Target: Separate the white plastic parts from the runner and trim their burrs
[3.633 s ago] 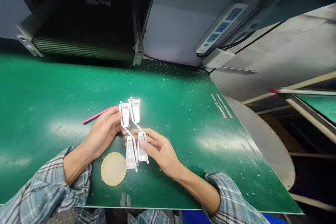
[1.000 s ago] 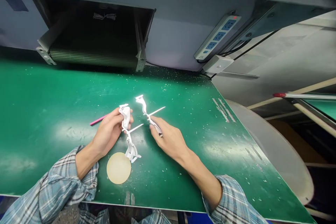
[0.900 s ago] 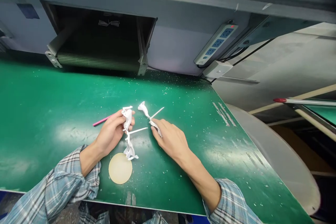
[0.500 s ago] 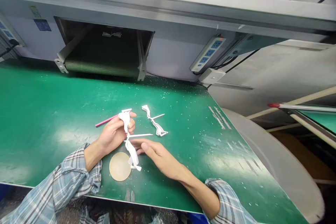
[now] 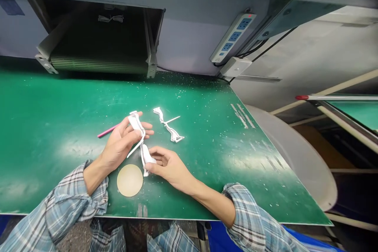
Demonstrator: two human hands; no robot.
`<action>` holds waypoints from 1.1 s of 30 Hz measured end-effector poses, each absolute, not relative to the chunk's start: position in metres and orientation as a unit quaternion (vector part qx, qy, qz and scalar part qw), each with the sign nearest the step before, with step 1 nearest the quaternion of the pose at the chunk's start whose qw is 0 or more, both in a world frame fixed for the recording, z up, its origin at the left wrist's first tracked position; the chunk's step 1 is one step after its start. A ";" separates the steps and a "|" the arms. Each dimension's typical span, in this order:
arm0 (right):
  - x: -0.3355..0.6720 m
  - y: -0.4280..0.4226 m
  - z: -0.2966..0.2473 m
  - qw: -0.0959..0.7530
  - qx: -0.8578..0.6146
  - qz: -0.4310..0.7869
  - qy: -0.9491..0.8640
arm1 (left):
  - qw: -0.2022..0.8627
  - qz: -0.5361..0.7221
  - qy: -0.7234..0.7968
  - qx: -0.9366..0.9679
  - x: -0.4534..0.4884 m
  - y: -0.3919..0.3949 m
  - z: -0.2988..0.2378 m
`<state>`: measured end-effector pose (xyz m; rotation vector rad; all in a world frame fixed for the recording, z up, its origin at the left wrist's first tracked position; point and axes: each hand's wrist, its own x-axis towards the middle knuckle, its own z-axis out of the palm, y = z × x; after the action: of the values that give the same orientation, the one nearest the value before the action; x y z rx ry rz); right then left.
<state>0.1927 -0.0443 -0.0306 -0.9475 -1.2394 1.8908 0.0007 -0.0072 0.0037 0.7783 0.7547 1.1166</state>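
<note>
The right hand (image 5: 170,168) pinches the low end of a bent white plastic part (image 5: 147,155); the left hand (image 5: 118,141), fingers loosely spread, thumbs its top. Farther off, a second white plastic part (image 5: 165,123) lies on the shiny green desk (image 5: 203,126).

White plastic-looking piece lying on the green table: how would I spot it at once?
On the glossy green tabletop, find the bare right hand. Just beyond it lies a slim white plastic-looking piece, its straight prong pointing rightward. Unlike the white lookalike that right and left hand hold, it rests untouched.
</note>
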 end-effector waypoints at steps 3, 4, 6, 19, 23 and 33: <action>0.193 -0.046 -0.026 0.344 -0.345 0.715 -0.501 | 0.727 0.492 0.344 0.335 0.000 -0.007 0.004; 0.193 -0.046 -0.025 0.346 -0.337 0.714 -0.507 | 0.731 0.491 0.342 0.329 -0.001 -0.006 0.004; 0.193 -0.046 -0.022 0.347 -0.330 0.715 -0.510 | 0.735 0.492 0.339 0.319 -0.002 -0.005 0.004; 0.194 -0.044 -0.025 0.284 -0.257 0.815 -0.435 | 0.679 0.452 0.386 0.430 -0.004 0.000 -0.012; 0.194 -0.043 -0.029 0.286 -0.266 0.830 -0.399 | 0.656 0.420 0.427 0.459 -0.009 0.004 -0.015; 0.196 -0.042 -0.023 0.318 -0.239 0.851 -0.344 | 0.565 0.360 0.485 0.562 -0.011 0.007 -0.027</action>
<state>0.1959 -0.0423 -0.0227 -0.6301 -0.9041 2.2382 -0.0115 0.0073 -0.0271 1.3231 1.1405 0.8469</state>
